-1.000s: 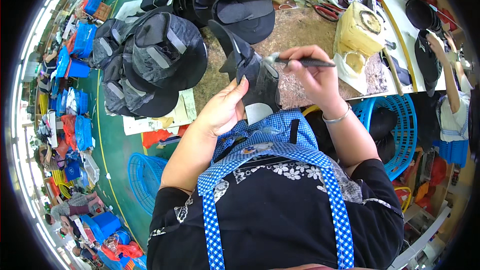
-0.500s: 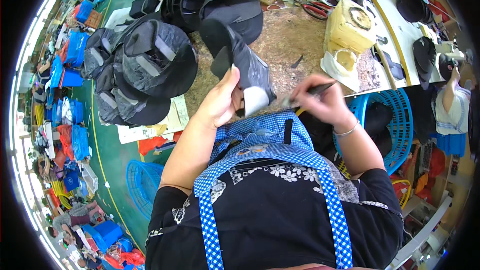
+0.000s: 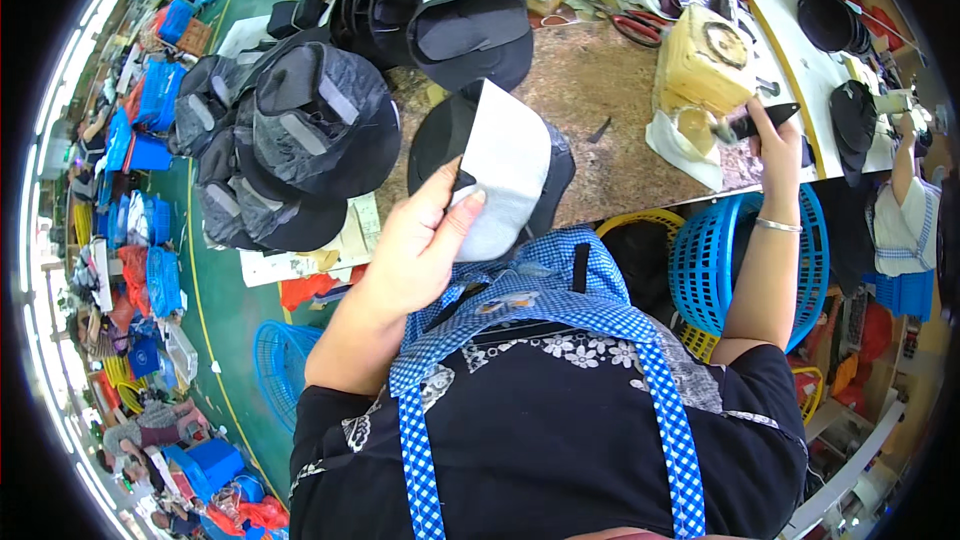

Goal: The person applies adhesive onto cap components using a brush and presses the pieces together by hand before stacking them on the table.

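- Head view: L hand is holding 1 cap over the worktop's near edge; can't tell if it's resting there.
- L grip: thumb & fingers are pinching the cap's L side, thumb lying by the edge of the white panel, which is facing up; black brim is pointing L.
- R hand is gripping a brush by its black handle, fingers closed round it; bristle end is sitting at the cup beside the yellow block. Can't tell if bristles are touching.
- Handling, my guess: cap is prob. weighing little; dark cloth is looking soft & floppy, panel & brim stiffer, so panel may crease if bent hard.
- Best hold: pinching the side edge, as L hand is doing, leaving most of the panel uncovered.
- Brush: prob. light w/ a stiff handle; hold is best mid-handle, off the bristles.
- Nearby: dark caps are lying L of it; red-handled scissors are lying behind.
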The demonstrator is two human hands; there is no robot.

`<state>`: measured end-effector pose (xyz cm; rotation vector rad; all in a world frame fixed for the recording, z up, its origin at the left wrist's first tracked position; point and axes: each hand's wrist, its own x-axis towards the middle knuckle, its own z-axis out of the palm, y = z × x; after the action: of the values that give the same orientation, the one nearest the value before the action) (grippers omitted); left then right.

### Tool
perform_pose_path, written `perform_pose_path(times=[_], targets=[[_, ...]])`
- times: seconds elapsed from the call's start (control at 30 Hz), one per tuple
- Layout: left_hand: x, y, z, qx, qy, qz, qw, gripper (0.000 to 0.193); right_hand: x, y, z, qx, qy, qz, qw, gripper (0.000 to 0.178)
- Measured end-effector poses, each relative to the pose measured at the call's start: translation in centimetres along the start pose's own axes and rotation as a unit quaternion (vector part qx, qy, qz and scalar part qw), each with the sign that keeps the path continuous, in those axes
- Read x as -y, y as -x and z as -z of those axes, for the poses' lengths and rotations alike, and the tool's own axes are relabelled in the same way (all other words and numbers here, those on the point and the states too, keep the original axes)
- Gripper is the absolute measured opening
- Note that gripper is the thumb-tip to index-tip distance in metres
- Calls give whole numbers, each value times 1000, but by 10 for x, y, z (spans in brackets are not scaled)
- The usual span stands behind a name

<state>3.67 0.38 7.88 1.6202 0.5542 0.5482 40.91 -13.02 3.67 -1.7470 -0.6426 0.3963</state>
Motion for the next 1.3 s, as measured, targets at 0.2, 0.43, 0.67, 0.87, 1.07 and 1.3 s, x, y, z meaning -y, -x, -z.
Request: perform_pose_path(times=[0.2,0.43,0.67,0.87,1.07,1.3], targets=[[22,-5,-13,-13,181,66,981,35,49,62,-77,224,-259,41,939,12],[24,-11,-23,-138,342,52,928,35,60,127,-140,305,-106,444,836,20],[22,-6,-28,-87,397,107,908,34,76,92,-147,135,-178,220,950,7],[24,-5,-21,-132,431,108,886,35,66,117,-137,323,-142,329,876,8],[23,-12,-17,-141,459,101,871,32,64,121,-146,292,-81,415,858,16],[31,-17,-19,-149,482,117,856,30,66,126,-146,368,-93,379,844,20]])
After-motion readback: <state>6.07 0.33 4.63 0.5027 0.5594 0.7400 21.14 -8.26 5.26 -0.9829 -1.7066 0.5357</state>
